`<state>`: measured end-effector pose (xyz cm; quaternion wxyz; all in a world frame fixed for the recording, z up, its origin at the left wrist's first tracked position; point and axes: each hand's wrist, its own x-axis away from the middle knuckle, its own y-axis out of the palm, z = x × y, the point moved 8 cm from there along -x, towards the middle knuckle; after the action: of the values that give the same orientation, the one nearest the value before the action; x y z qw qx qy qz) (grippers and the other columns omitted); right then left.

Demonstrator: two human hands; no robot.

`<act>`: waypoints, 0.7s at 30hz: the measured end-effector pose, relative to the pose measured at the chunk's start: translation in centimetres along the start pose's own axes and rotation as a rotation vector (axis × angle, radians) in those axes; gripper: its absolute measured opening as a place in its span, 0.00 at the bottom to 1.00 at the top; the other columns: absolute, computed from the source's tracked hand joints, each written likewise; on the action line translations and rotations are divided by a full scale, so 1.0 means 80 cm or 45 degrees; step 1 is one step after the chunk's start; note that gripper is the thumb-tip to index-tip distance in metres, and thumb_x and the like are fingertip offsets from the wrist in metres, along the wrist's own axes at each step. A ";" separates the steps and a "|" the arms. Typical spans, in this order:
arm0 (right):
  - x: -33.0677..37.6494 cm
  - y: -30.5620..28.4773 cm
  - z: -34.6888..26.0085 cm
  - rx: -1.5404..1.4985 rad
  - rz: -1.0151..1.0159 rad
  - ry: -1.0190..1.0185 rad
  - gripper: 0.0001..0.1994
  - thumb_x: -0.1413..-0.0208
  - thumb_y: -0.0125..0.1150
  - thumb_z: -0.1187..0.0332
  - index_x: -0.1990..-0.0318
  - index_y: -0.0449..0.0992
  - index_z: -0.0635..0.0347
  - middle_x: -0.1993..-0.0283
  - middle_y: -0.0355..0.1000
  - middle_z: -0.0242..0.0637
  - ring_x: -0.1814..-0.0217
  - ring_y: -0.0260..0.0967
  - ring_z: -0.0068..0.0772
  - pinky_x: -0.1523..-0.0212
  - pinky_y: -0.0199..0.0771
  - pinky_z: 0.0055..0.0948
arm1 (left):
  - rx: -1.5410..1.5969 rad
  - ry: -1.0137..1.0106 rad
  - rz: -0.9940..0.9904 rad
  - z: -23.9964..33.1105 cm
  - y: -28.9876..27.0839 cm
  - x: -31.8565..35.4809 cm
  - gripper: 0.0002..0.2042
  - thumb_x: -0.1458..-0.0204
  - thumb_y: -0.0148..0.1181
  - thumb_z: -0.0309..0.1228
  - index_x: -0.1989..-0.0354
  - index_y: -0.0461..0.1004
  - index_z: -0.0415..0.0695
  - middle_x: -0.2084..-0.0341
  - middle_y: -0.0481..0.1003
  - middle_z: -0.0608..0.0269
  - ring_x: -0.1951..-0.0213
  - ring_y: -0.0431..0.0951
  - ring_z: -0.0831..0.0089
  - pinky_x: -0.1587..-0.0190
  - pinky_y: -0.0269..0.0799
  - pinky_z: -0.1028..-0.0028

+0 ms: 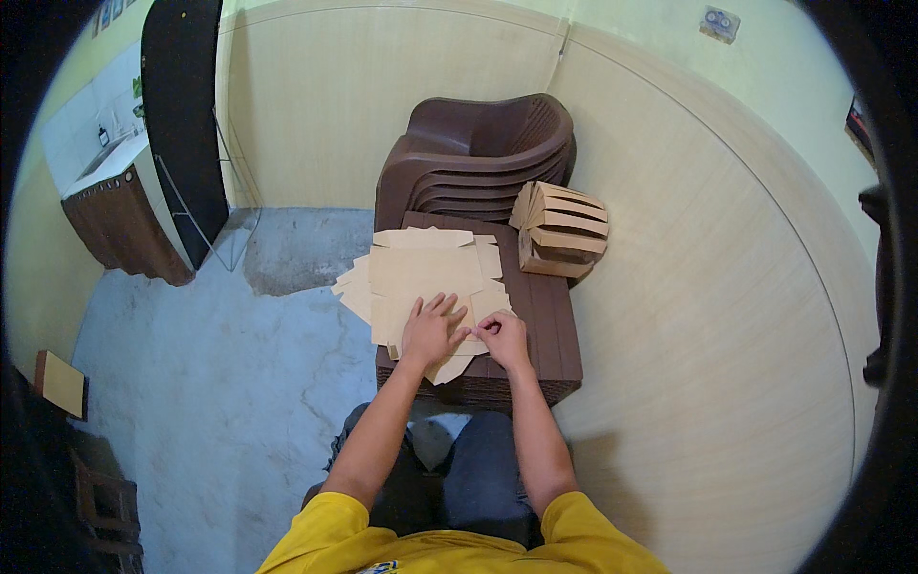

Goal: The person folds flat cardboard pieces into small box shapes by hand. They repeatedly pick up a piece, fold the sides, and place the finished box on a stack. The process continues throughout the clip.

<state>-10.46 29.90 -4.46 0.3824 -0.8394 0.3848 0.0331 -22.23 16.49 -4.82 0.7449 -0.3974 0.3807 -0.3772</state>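
Note:
Flat cut cardboard box blanks (421, 268) lie in an uneven pile on a brown slatted plastic surface (545, 325) in front of me. My left hand (433, 328) rests on the top blank with its fingers stretched out and spread. Close beside it, my right hand (503, 338) is closed in a pinch at the right-hand side of the same blank, near its lower edge. The fingertips seem to hold a small flap or edge of the cardboard, though the fingers partly hide it.
Folded cardboard boxes (564, 230) stand in a row at the surface's right edge, close to the wall. Stacked brown plastic chairs (488, 163) are behind the pile. At far left is a sink counter (115, 158) with a brown curtain, beside a black panel (182, 115).

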 end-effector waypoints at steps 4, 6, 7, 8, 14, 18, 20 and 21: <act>-0.023 0.006 -0.001 0.155 0.076 -0.025 0.11 0.53 0.84 0.68 0.69 0.86 0.63 0.68 0.82 0.44 0.67 0.81 0.46 0.61 0.81 0.42 | -0.008 -0.009 -0.030 -0.001 0.002 0.001 0.27 0.32 0.55 0.55 0.29 0.77 0.58 0.22 0.65 0.62 0.20 0.60 0.59 0.19 0.47 0.43; -0.045 0.013 0.007 0.171 0.038 0.089 0.12 0.54 0.85 0.67 0.69 0.87 0.63 0.68 0.83 0.45 0.67 0.82 0.46 0.60 0.81 0.42 | -0.055 0.003 -0.057 -0.001 0.004 0.000 0.28 0.31 0.53 0.56 0.27 0.75 0.59 0.21 0.64 0.64 0.20 0.58 0.60 0.18 0.46 0.44; -0.055 0.017 0.011 0.175 0.004 0.150 0.12 0.54 0.85 0.66 0.69 0.87 0.62 0.68 0.83 0.45 0.66 0.82 0.45 0.59 0.81 0.42 | -0.090 -0.005 -0.105 -0.002 0.007 0.000 0.29 0.30 0.52 0.57 0.26 0.74 0.60 0.20 0.63 0.65 0.19 0.58 0.61 0.18 0.46 0.45; -0.066 0.021 0.017 0.169 -0.032 0.234 0.12 0.54 0.86 0.66 0.69 0.87 0.62 0.69 0.83 0.45 0.65 0.83 0.45 0.59 0.81 0.42 | -0.084 0.005 -0.084 -0.002 0.005 0.000 0.28 0.30 0.52 0.56 0.26 0.74 0.60 0.20 0.63 0.65 0.19 0.58 0.61 0.18 0.46 0.45; -0.102 0.039 0.019 0.223 0.049 0.254 0.13 0.53 0.85 0.64 0.69 0.87 0.62 0.68 0.84 0.46 0.64 0.84 0.46 0.58 0.82 0.42 | -0.071 -0.021 -0.092 0.002 -0.003 0.001 0.30 0.33 0.53 0.60 0.26 0.74 0.61 0.20 0.63 0.65 0.19 0.58 0.62 0.18 0.45 0.45; -0.095 0.037 0.019 0.073 -0.035 0.060 0.12 0.52 0.84 0.68 0.70 0.83 0.62 0.67 0.81 0.42 0.66 0.80 0.43 0.59 0.80 0.40 | -0.028 -0.072 -0.082 0.006 -0.007 0.002 0.33 0.36 0.56 0.63 0.27 0.75 0.62 0.21 0.64 0.66 0.19 0.58 0.64 0.17 0.44 0.47; -0.076 0.034 0.025 -0.042 -0.146 0.069 0.13 0.53 0.84 0.70 0.72 0.80 0.62 0.67 0.78 0.42 0.65 0.78 0.46 0.58 0.80 0.43 | 0.008 -0.079 -0.049 0.005 -0.009 0.004 0.34 0.37 0.57 0.65 0.28 0.76 0.60 0.21 0.64 0.64 0.19 0.58 0.63 0.17 0.44 0.47; -0.066 0.030 0.018 -0.078 -0.190 -0.034 0.13 0.53 0.84 0.70 0.72 0.80 0.62 0.67 0.77 0.42 0.64 0.77 0.45 0.57 0.79 0.42 | 0.022 -0.074 -0.044 0.005 -0.008 0.003 0.35 0.38 0.56 0.65 0.28 0.77 0.59 0.21 0.64 0.63 0.19 0.58 0.62 0.17 0.44 0.46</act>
<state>-15.38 33.17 -5.13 0.3632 -0.8764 0.3150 0.0273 -21.96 16.15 -4.16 0.7524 -0.4085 0.3486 -0.3815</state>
